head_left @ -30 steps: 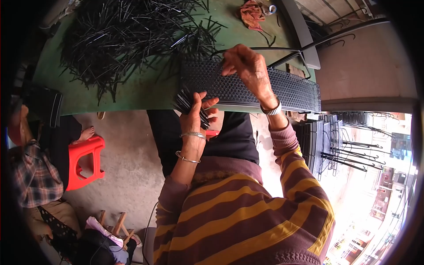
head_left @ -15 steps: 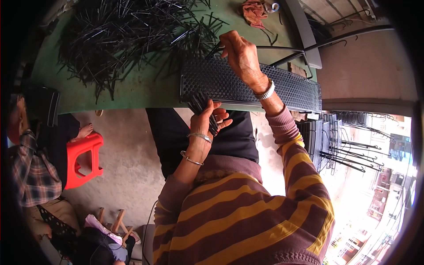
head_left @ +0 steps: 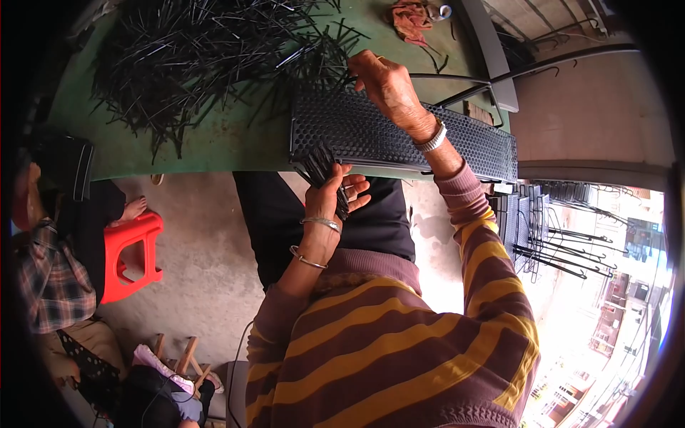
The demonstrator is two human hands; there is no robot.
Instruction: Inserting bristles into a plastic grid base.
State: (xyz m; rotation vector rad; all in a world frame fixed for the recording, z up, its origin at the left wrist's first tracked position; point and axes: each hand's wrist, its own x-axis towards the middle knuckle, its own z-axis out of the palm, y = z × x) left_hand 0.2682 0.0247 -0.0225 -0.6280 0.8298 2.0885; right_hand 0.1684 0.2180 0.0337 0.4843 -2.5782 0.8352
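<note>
My left hand (head_left: 325, 203) is closed around a bundle of thin black strips (head_left: 316, 161), just off the near edge of the green table (head_left: 235, 153). The strips fan out above the thumb, and some fingers are loosely spread beneath. A long black perforated metal panel (head_left: 330, 123) with a raised rim lies on the table's near right part. Over its far side hangs my right hand (head_left: 389, 89), thumb and fingers pinched together near the panel's far left corner. Whatever the fingertips hold is too dark and small to make out. A black rod (head_left: 435, 76) extends behind that hand.
A large tangled pile of black strips (head_left: 178, 71) covers the far left of the table. An orange cloth (head_left: 410, 21) lies at the back. Black wire racks (head_left: 524, 221) stand at right. A red stool (head_left: 135, 257) and a person in a plaid sleeve (head_left: 61, 278) are at left.
My right hand has shifted slightly left, its fingertips still pinched by the panel's far side. My left hand keeps the bundle in nearly the same place.
</note>
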